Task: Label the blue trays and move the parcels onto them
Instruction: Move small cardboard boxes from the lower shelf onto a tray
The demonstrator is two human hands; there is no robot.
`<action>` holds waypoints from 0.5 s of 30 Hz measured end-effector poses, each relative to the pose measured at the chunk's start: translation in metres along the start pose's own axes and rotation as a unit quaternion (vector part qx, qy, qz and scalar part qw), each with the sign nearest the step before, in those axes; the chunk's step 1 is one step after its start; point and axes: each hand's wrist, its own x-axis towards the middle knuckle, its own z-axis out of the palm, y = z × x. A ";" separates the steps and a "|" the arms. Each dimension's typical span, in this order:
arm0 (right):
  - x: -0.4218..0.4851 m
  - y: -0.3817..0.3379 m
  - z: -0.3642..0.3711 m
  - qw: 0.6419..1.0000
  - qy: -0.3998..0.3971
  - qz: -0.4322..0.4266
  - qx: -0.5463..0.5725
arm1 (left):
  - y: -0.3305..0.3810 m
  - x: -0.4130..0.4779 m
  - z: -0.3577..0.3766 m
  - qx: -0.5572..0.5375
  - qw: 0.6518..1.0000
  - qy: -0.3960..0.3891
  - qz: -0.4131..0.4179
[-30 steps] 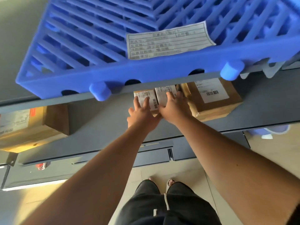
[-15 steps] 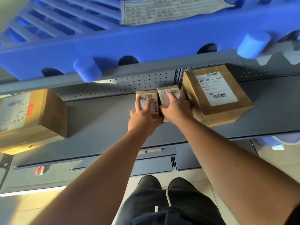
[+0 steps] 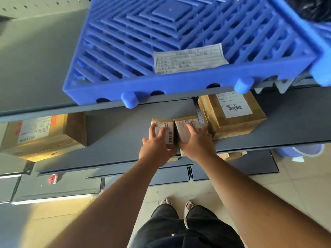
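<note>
Drawn forward beneath the labelled blue tray point(image 3: 179, 87), two small parcels now sit at the front edge of the grey shelf point(image 3: 116, 133); left hand point(image 3: 157, 147) grasps the left parcel point(image 3: 167, 123), right hand point(image 3: 197, 144) the right parcel point(image 3: 182, 122), seemingly about to lift.

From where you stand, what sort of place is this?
Probably a parcel storeroom or sorting depot: grey metal shelving, cardboard parcels with barcoded shipping labels, and a blue slatted tray bearing a paper label.
</note>
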 end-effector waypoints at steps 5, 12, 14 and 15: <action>-0.037 0.006 -0.020 1.000 0.013 0.013 0.012 | 0.003 -0.034 -0.014 0.005 1.000 -0.022 -0.007; -0.085 0.007 -0.050 0.998 0.048 0.012 0.028 | 0.015 -0.076 -0.034 -0.018 1.000 0.009 -0.001; -0.096 0.008 -0.058 0.997 0.066 0.002 0.034 | 0.021 -0.088 -0.040 -0.026 0.999 0.020 0.000; -0.102 0.009 -0.063 0.996 0.077 -0.004 0.036 | 0.024 -0.095 -0.042 -0.029 0.999 0.028 0.001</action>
